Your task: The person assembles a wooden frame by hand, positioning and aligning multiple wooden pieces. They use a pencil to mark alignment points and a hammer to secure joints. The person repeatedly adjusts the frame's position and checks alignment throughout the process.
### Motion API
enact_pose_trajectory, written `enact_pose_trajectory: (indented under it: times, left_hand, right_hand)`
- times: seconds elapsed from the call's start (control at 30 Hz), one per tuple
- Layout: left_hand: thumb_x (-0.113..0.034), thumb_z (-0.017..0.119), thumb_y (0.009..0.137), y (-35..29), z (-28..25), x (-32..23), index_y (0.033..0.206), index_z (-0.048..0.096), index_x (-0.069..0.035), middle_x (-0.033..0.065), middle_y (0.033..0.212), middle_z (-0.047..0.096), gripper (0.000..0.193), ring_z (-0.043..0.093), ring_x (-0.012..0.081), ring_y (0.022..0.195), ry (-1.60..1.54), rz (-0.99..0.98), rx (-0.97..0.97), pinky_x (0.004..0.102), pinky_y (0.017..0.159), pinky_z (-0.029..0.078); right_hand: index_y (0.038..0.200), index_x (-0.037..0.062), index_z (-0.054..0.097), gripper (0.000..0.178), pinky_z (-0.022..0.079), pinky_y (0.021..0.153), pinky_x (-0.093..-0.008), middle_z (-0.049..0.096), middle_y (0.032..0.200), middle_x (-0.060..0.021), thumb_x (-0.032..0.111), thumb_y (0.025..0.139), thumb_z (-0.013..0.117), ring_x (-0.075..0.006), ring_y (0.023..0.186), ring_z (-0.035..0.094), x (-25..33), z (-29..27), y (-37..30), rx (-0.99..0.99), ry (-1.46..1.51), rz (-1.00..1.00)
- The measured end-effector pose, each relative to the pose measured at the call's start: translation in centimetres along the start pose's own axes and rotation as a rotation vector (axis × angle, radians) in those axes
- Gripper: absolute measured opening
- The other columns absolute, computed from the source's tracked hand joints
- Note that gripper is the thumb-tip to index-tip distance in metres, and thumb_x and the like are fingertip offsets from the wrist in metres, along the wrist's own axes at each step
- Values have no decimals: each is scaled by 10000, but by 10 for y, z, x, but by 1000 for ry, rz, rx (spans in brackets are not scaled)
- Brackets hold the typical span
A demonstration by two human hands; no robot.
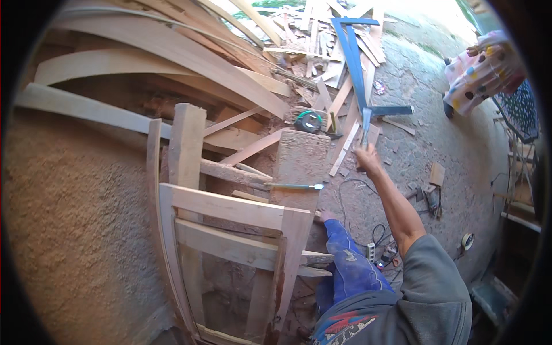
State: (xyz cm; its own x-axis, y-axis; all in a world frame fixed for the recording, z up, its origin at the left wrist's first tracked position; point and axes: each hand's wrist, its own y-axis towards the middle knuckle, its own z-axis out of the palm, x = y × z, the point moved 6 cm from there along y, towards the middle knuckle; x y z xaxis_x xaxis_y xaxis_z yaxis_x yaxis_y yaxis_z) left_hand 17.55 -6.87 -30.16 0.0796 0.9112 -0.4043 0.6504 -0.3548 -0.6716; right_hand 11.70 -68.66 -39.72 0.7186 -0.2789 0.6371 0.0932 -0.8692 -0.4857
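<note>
My right hand [368,158] is stretched forward with its fingers wrapped round a tool with a flat silver blade [366,119], which looks like a chisel. Its blade overlaps the lower end of a blue metal frame [355,63] with two side arms, like a bar clamp; whether they touch I cannot tell. My left hand is out of view. Nearer to me, a dusty wooden beam [302,155] bears a slim green stick-like tool [296,186] with a pale tip. A black and green tape measure [309,121] sits at its far end.
A jointed wooden frame [227,204] stands at near left beside a rough wall [80,230]. Curved boards [172,49] are stacked behind it. Offcuts [313,34] litter the far ground. Cables and a power strip [371,251] lie by my leg. A person in spotted clothing [486,69] is at far right.
</note>
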Motion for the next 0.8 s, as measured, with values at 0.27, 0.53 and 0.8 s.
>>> enact_pose_trajectory:
  times: [0.27,0.53,0.8]
  left_hand:
    - [-293,644,968,11,20,21,1236,639,-16,207,1176,672,385,644,367,1102,190,-84,200,439,972,477]
    - [-305,659,961,-49,38,44,1237,642,-17,206,1175,679,399,653,361,1095,185,-276,249,432,961,485]
    - [-317,675,954,-172,75,50,1239,645,-19,204,1173,685,414,663,355,1089,-31,-382,136,424,950,492]
  right_hand:
    - [1106,-18,672,316,529,937,-487,674,1135,-340,156,850,608,-466,1140,652,-242,157,-31,552,-315,341]
    - [1378,18,473,541,482,991,-548,653,1161,-323,232,892,578,-511,1128,612,-155,216,34,326,-70,-59]
    - [1455,56,512,531,510,988,-420,641,1255,-244,253,973,621,-357,1152,640,-21,106,20,100,78,-431]
